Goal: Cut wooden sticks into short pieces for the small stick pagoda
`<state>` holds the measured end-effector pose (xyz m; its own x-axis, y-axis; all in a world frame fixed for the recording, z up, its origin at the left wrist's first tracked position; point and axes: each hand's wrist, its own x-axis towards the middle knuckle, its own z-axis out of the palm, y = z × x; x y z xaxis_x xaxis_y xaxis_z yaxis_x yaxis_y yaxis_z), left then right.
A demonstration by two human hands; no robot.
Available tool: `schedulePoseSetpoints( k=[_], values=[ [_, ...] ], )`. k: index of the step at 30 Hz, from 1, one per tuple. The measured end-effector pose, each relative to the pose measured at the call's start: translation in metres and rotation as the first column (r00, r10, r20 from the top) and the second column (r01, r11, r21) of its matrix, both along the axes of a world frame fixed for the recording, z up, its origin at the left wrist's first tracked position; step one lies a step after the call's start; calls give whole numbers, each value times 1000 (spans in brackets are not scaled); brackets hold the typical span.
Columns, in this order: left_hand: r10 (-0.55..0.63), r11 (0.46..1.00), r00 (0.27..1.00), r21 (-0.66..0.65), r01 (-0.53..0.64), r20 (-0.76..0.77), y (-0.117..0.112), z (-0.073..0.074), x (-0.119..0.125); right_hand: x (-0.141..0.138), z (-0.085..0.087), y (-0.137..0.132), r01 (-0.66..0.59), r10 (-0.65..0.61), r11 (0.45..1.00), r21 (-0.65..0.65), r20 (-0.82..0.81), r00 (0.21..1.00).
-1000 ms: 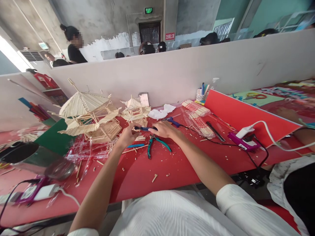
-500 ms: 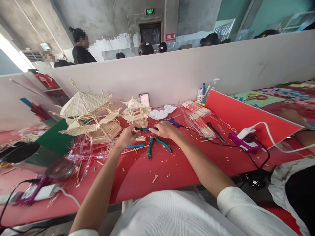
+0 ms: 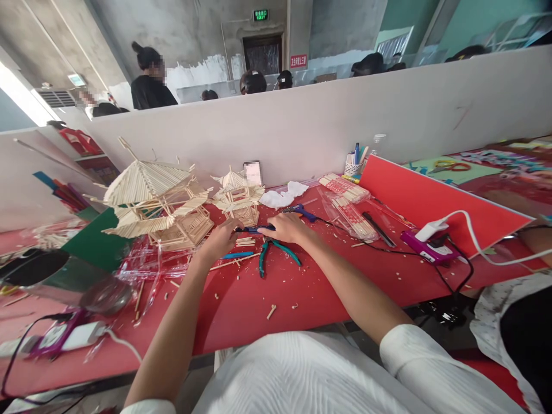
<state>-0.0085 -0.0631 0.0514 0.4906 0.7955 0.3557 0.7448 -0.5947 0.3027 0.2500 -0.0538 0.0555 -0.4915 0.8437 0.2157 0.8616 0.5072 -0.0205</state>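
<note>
My left hand [image 3: 221,239] rests on the red table [image 3: 319,287], fingers curled at the base of a small wooden-stick pagoda model [image 3: 236,198]. My right hand [image 3: 286,226] lies beside it, gripping a dark blue-handled tool [image 3: 252,229] that points left toward the left hand. Teal-handled pliers [image 3: 271,250] lie on the table just in front of both hands. A blue stick [image 3: 238,255] and loose wooden sticks lie under the left hand. What the left fingers pinch is hidden.
A larger stick pagoda [image 3: 150,201] stands at left on a green sheet. Packs of sticks [image 3: 349,210] lie right of the hands, and a purple glue gun [image 3: 425,246] with a white cable lies further right. A red divider [image 3: 431,204] slants there. Another person's arm shows at far right.
Both hands stay at the small pagoda's base with barely any shift. People behind the partition have moved a little to the right.
</note>
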Motion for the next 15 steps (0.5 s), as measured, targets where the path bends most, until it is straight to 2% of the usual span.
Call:
schedulePoseSetpoints(
  k=[15],
  values=[
    [17,996,999,85,-14,-29,-5,5,-3,-6,-2,5,4,-3,998,56,-25,1000]
  ],
)
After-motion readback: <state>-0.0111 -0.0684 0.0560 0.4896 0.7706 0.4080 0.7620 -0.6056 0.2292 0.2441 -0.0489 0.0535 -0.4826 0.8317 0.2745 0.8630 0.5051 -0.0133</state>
